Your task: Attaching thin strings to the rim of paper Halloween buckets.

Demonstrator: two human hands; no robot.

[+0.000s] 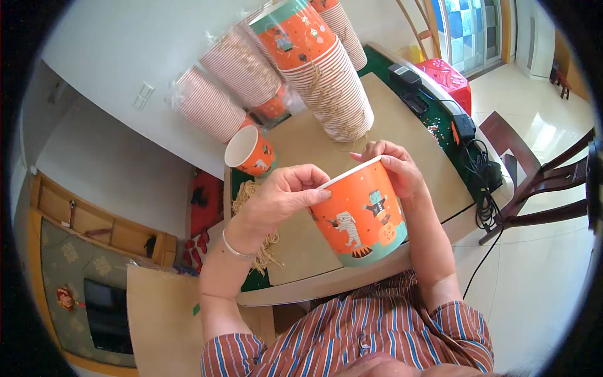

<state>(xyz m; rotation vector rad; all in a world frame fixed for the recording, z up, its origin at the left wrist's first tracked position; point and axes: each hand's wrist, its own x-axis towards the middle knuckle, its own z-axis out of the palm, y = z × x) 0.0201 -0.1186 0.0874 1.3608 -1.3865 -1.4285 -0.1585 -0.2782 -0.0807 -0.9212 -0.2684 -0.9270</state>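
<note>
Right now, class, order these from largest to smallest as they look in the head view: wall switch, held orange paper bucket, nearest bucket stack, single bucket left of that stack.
1. Nearest bucket stack
2. Held orange paper bucket
3. Single bucket
4. Wall switch

Nearness enlarges the held one; the buckets' true sizes may match.

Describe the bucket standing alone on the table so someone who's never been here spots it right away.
On the beige table, stacks rise along the far side. Near the table's left edge, between the stacks and some string, is an orange bucket, its white inside showing. Unlike the stacks, it is single; unlike the held bucket, it rests on the table.
</note>
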